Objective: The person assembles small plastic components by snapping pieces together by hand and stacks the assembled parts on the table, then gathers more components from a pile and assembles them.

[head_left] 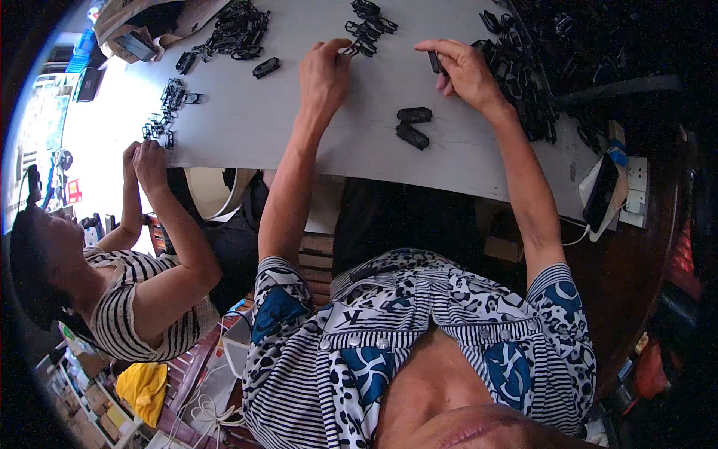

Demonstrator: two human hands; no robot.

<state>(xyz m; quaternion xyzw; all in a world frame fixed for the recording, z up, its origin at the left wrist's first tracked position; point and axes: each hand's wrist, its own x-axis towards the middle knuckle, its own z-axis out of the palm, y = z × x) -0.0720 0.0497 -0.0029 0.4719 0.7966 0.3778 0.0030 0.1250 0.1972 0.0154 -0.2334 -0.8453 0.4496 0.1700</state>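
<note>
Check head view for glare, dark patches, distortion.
Head view: bright glare washes out the far left, beyond the pale grey flat tabletop; head view: small black oblong parts at upper right merge into deep shadow; head view: fisheye distortion bows the tabletop's near edge.

One bold black capital letter [348,316] is standing out on the shirt [449,299], near and left of the middle, sitting among stripes and black spots on the chest, beside a row of snaps. It is the only character showing clearly. Blue patches [372,374] on the same shirt are bearing curved white strokes; whether these are forming letters, one cannot tell. At the far left, a small red sign [73,191] is carrying pale marks, too small to read.
</note>
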